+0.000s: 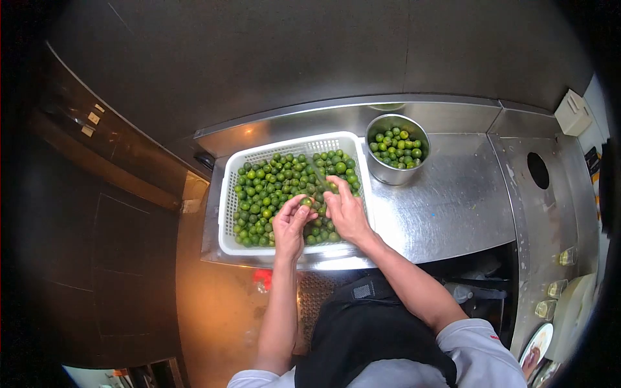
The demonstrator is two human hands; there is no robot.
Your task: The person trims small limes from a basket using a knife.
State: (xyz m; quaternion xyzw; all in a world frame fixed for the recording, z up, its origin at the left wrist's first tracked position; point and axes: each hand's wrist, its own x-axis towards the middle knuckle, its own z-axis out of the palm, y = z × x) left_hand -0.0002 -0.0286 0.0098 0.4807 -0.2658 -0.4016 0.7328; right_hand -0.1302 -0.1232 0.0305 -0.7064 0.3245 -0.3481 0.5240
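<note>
1. Fingers of the left hand [288, 227] are nearly closed, thumb and fingertips pinching one small green lime [306, 202] above the white plastic basket [249, 250].
2. Fingers of the right hand [348, 216] are curled in on what looks to me like a small knife [319, 174], its thin blade slanting up and left; I can't make out the handle within the grip.
3. Through the head camera I see the left forearm [279, 297] rising almost upright, its wrist nearly straight.
4. Slanting in from the lower right, the right forearm [411, 275] brings its hand close beside the left, index finger reaching forward.
5. Below both hands, I see loose limes [278, 174] spread across the basket.
6. Just beyond it, a steel pot [388, 173] of limes stands on the steel counter [446, 200].
</note>
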